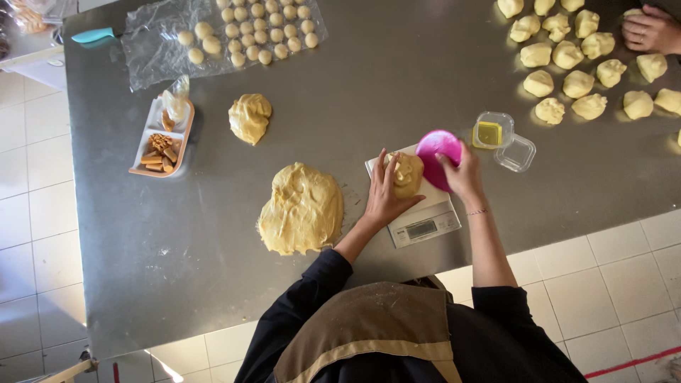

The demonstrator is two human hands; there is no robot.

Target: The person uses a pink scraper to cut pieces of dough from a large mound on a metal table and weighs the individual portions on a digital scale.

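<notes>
A white kitchen scale [425, 225] stands at the near edge of the steel table [397, 78]. On its platform lies a lump of yellow dough [408, 172]. My left hand [383, 195] rests against that lump from the left. My right hand [462, 176] holds a round pink scraper [438, 152] at the lump's right side. A large flattened mass of dough [301, 209] lies left of the scale.
A smaller dough lump [250, 117] and a white tray of biscuits [162, 138] sit farther left. Plastic film with several small dough balls [255, 32] is at the back. Several dough portions [567, 71] lie back right, where another person's hand [649, 30] works. A clear lidded box [504, 138] is near.
</notes>
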